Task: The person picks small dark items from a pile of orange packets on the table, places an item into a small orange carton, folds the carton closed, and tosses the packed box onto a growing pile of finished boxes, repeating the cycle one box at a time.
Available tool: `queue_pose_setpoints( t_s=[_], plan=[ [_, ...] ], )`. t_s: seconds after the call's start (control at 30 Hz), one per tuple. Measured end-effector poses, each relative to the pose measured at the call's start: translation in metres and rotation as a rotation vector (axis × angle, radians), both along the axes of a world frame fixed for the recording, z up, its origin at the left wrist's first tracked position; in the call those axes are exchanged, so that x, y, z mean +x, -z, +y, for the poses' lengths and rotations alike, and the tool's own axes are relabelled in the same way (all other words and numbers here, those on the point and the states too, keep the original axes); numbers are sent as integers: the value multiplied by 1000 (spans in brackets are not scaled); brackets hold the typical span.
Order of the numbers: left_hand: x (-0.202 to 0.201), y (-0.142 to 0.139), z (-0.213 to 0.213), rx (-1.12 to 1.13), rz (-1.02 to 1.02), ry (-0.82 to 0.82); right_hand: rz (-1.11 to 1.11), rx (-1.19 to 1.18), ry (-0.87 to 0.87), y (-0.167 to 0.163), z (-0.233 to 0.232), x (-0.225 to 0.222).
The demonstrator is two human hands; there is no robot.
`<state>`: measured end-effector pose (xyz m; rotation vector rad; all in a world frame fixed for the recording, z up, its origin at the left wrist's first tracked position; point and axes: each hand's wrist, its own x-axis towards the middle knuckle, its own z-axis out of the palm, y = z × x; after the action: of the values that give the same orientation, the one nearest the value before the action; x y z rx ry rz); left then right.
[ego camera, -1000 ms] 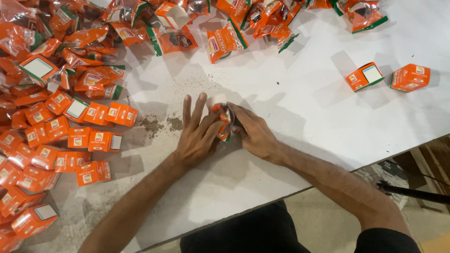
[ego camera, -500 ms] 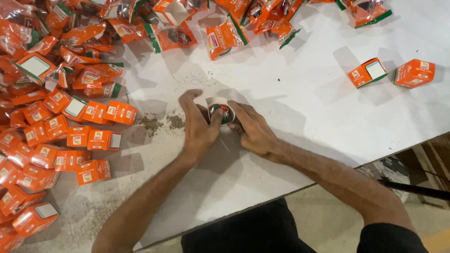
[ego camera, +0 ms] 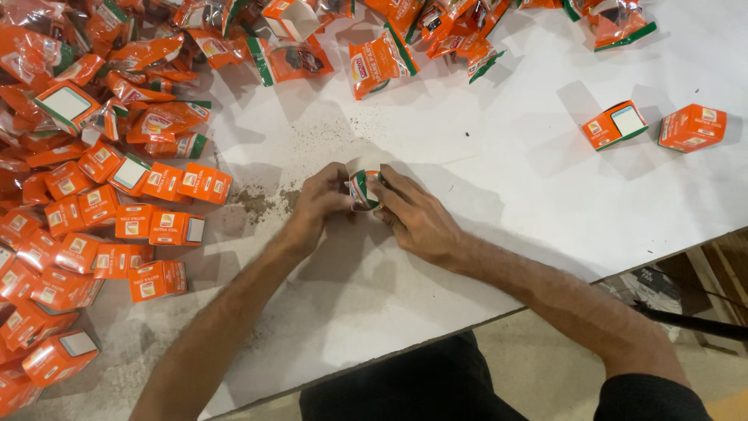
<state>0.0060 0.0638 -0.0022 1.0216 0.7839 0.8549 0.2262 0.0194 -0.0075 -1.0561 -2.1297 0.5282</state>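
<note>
Pinching a small carton between both hands at mid-surface.
Left hand [ego camera: 319, 204] and right hand [ego camera: 414, 214] close fingertips on an orange, green and white cardboard carton [ego camera: 364, 187], upright, open end up, equally near both. White surface [ego camera: 499, 179] dusted with dark grit [ego camera: 261, 199]; glossy orange boxes [ego camera: 117, 226] heaped left.

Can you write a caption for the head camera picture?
Both hands fold a small carton beside orange boxes.
</note>
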Motion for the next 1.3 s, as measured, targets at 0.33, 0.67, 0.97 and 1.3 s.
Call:
queue_pose_setpoints(
  t_s=[0.33,0.67,0.97,1.3],
  plan=[
    [16,5,7,305,337,-158,-2,16,-8,-2,0,1],
    [-3,-4,-18,1204,633,-5,166,-410,48,3,3,4],
    [-2,4,-18,1287,670,-25,175,-454,40,-2,1,5],
    [-7,9,-19,1587,875,128,232,-316,-30,3,3,4]
  ],
)
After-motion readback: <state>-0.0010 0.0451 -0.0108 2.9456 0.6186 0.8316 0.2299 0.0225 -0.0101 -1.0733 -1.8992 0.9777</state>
